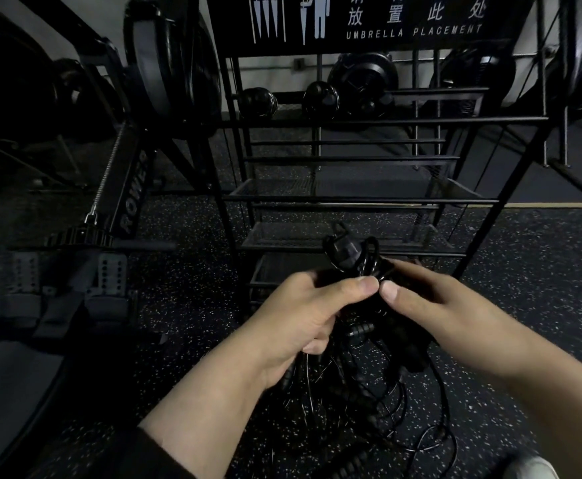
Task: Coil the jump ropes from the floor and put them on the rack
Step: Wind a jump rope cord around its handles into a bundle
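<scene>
Clearly, the words "UMBRELLA PLACEMENT" are printed in white on the black sign (369,19) at the top of the rack (351,198), under a line of Chinese characters and beside white pictograms of umbrellas and a figure. On the sloped rail of the rowing machine (130,198) at the left, the letters "ROWE" can be read, and the end of the word is hidden in the dark. The rack is made of black metal bars with mesh shelves; the lower mesh shelves are seen bare, while round black weight-like objects (320,100) are seen at the level of its upper bar, and it cannot be told whether they lie on the rack or behind it. The jump ropes (348,257) are held as a black bundle in front of the lower shelves, above the speckled floor (524,271). The left hand (303,316) is closed around the bundle, with the thumb pressed along its top. The right hand (431,299) grips the same bundle from the other side, its thumb tip almost touching the left thumb. A handle end stands up above the two thumbs. Thin loops of cord (403,409) hang down loosely below the hands, and a ribbed handle (355,458) is seen near the bottom edge.
</scene>
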Action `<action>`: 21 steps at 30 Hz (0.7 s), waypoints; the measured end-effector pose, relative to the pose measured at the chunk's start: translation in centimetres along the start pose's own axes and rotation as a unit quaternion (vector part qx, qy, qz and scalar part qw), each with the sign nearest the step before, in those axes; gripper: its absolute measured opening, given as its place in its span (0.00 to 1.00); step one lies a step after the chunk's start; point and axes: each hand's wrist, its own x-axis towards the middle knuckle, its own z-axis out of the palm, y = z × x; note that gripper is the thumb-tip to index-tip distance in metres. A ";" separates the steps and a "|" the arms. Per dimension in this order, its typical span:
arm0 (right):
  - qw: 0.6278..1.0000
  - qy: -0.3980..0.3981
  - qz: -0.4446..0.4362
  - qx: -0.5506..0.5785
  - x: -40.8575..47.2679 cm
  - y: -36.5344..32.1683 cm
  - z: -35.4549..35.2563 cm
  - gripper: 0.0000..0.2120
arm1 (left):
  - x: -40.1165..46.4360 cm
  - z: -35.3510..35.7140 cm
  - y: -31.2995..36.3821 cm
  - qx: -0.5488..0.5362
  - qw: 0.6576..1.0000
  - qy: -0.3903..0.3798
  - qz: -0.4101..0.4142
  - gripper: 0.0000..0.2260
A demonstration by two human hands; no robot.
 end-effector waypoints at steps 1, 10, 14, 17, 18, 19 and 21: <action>1.000 0.000 -0.001 0.016 0.0 -0.2 0.1 0.24 | 0.0 0.0 0.0 0.002 1.000 -0.001 0.002 0.08; 0.985 0.096 -0.004 -0.141 -0.1 0.0 1.5 0.51 | 0.4 0.3 -0.4 0.025 0.999 0.031 -0.027 0.13; 0.998 0.021 0.019 0.053 -0.1 -0.2 0.0 0.33 | 0.1 0.2 0.1 0.008 1.000 -0.002 0.011 0.08; 0.990 -0.027 0.050 0.127 -0.2 -0.2 0.3 0.30 | 0.0 0.0 0.2 0.007 0.999 -0.029 0.016 0.05; 0.991 -0.015 0.041 0.125 -0.2 -0.2 0.4 0.28 | 0.1 0.0 0.2 0.006 0.999 -0.035 0.012 0.05; 0.995 0.006 0.024 0.101 -0.1 -0.2 0.5 0.25 | 0.1 -0.1 0.2 0.005 0.999 -0.040 0.005 0.07; 0.996 0.066 -0.010 0.060 -0.1 -0.4 0.6 0.18 | 0.3 -0.3 -0.1 0.025 0.999 -0.044 -0.014 0.13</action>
